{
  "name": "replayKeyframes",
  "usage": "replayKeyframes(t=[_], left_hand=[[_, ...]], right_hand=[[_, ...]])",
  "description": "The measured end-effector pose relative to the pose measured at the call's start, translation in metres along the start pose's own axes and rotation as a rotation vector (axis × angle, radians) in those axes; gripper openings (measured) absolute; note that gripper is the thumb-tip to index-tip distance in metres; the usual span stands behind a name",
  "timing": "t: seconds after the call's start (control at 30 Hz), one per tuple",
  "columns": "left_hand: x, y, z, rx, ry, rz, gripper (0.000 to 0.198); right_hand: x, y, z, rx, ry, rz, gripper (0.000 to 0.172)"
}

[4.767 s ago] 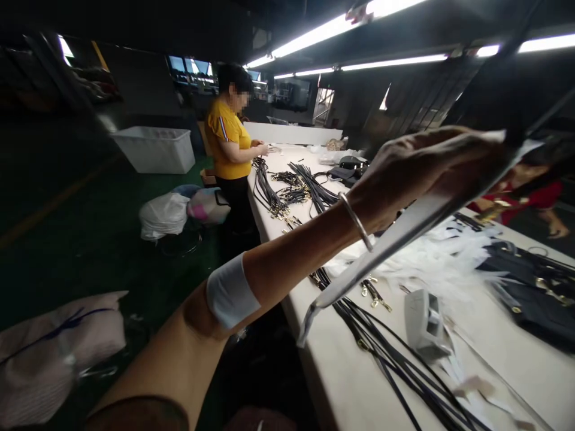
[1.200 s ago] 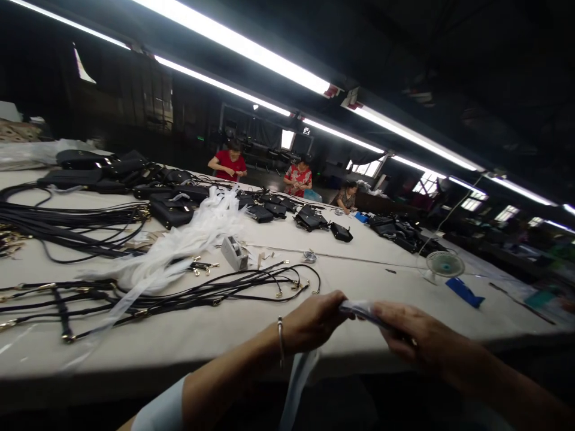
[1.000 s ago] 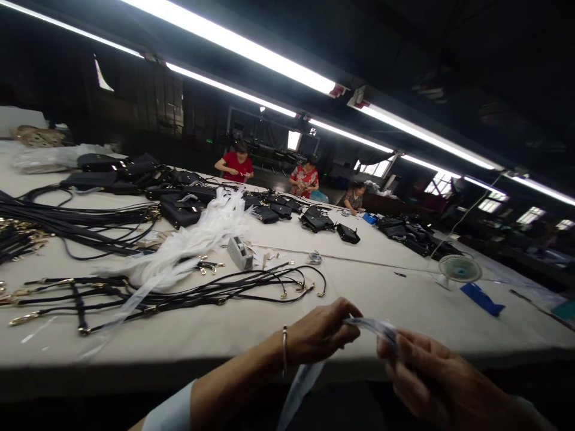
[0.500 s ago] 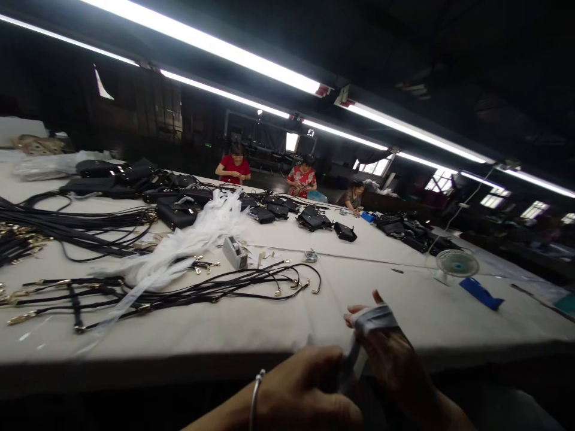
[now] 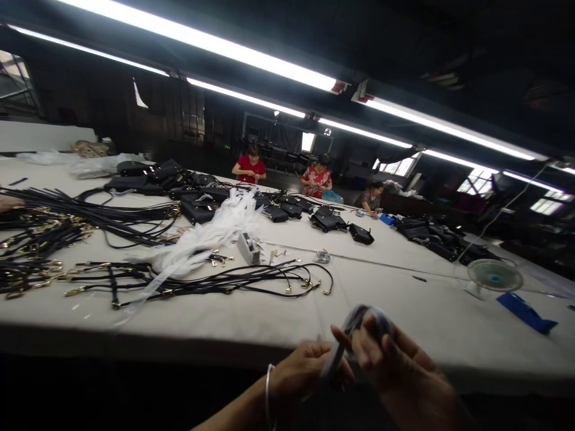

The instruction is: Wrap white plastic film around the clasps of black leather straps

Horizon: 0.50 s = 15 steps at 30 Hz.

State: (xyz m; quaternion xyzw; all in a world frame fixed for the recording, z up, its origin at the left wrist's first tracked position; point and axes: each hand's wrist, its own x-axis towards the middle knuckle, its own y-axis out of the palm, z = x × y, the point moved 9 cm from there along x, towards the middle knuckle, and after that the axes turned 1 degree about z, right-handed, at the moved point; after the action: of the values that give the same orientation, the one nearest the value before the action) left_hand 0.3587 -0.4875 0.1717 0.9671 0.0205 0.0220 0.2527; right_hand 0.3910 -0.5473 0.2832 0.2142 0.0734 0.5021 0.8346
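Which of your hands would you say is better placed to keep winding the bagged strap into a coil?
Probably the left hand: it grips the trailing end, while the right hand has the bagged strap looped over its fingers.

Both hands are smeared with motion blur, so it's hard to say exactly how the fingers sit. The left hand (image 5: 303,374) is low in the frame, its forearm cut off by the bottom edge, and the right hand (image 5: 404,374) runs off the bottom too. The strip (image 5: 359,323) wound over the right fingers is blurred grey; can't tell if it's plastic sleeve or strap, and its lower end vanishes between the hands. On the worktop (image 5: 404,305), the pile of straps (image 5: 27,251) at the left is clipped by the edge. The three people (image 5: 317,178) at the far side are too small to see what they hold.
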Motion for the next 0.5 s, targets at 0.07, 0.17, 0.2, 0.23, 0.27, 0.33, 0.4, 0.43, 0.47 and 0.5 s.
replayKeyframes(t=[0.07, 0.17, 0.2, 0.23, 0.27, 0.33, 0.4, 0.43, 0.47, 0.5], left_hand=[[0.000, 0.001, 0.014, -0.024, 0.001, -0.081, 0.052], [-0.010, 0.010, 0.005, 0.007, 0.066, -0.135, 0.059], [-0.016, 0.015, -0.004, 0.051, 0.081, -0.109, 0.057], [-0.022, 0.021, -0.015, 0.102, 0.095, -0.067, 0.054], [-0.028, 0.025, -0.027, 0.150, 0.109, -0.020, 0.048], [-0.039, 0.026, -0.047, 0.234, 0.113, 0.072, 0.038], [-0.044, 0.014, -0.057, 0.309, 0.054, 0.107, 0.029], [-0.045, 0.003, -0.059, 0.346, 0.011, 0.085, 0.028], [-0.044, -0.010, -0.060, 0.383, -0.025, 0.047, 0.028], [-0.042, -0.022, -0.062, 0.414, -0.047, 0.000, 0.029]], right_hand=[[0.009, -0.007, 0.026, -0.003, -0.184, -0.117, 0.024], [0.017, -0.025, 0.042, -0.146, -0.351, -0.308, 0.025], [0.019, -0.030, 0.042, -0.255, -0.378, -0.327, 0.023], [0.021, -0.032, 0.041, -0.417, -0.406, -0.314, 0.021], [0.022, -0.029, 0.039, -0.628, -0.437, -0.257, 0.019], [0.024, -0.020, 0.020, -1.090, -0.451, -0.044, 0.018], [0.020, -0.017, -0.009, -1.393, -0.369, 0.202, 0.018], [0.016, -0.020, -0.021, -1.454, -0.309, 0.275, 0.018], [0.013, -0.025, -0.028, -1.472, -0.245, 0.294, 0.020], [0.010, -0.029, -0.032, -1.461, -0.187, 0.277, 0.023]])
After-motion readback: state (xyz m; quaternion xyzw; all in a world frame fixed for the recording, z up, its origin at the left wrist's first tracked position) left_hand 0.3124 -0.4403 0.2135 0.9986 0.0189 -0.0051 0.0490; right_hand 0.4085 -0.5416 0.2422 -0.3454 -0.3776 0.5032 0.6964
